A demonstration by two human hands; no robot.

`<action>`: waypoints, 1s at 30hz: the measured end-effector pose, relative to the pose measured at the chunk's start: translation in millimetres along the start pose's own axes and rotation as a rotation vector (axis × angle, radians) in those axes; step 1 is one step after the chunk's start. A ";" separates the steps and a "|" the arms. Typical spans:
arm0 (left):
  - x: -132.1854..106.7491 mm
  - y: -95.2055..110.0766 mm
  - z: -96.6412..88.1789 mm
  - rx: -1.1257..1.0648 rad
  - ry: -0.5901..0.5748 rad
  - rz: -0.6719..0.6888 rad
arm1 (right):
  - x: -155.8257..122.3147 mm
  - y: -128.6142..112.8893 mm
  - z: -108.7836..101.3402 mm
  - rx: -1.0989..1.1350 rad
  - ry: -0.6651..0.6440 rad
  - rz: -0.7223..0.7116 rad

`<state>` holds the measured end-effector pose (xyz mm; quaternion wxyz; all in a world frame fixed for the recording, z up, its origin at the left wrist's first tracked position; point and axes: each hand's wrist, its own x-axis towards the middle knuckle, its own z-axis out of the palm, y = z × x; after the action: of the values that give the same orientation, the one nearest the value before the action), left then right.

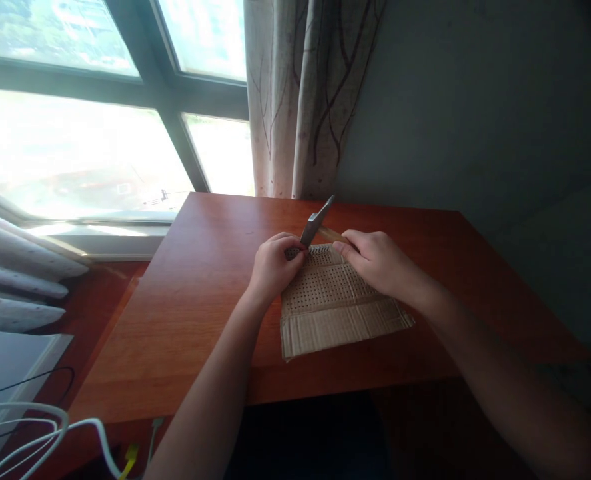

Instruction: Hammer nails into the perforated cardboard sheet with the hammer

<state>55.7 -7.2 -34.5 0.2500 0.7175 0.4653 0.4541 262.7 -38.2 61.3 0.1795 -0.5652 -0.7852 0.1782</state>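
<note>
My right hand (pixel 378 260) is wrapped round the wooden handle of a hammer (pixel 316 222). The hammer's metal head slants over the far left part of a piece of corrugated cardboard (pixel 345 328), which is dotted with rows of small holes. At the far left of the cardboard, my left hand (pixel 278 263) is closed in a pinch, its thumb and fingertips right by the lower end of the hammer head. Whatever those fingertips hold is too small or hidden to make out. Some short upright things, perhaps nails, stand along the cardboard's far edge.
The cardboard lies on a reddish-brown wooden table (pixel 200 300). Behind it hang a patterned curtain (pixel 285 100) and a large window. White cables (pixel 65 417) and a yellow plug (pixel 130 460) are at the lower left, beside a white surface (pixel 10 373).
</note>
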 end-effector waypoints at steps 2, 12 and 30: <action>0.0 0.3 -0.4 0.009 -0.008 -0.009 | -0.1 0.1 0.1 0.009 -0.008 0.002; 0.7 -0.9 -0.8 -0.011 -0.032 -0.033 | -1.1 2.3 1.6 0.033 0.001 0.015; 1.2 -2.9 0.3 -0.255 -0.079 -0.185 | 1.0 6.8 7.4 -0.019 -0.031 0.018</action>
<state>54.9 -4.8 -36.4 0.3979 0.6513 0.4577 0.4561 264.4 -35.8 51.6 0.1606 -0.5712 -0.7843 0.1811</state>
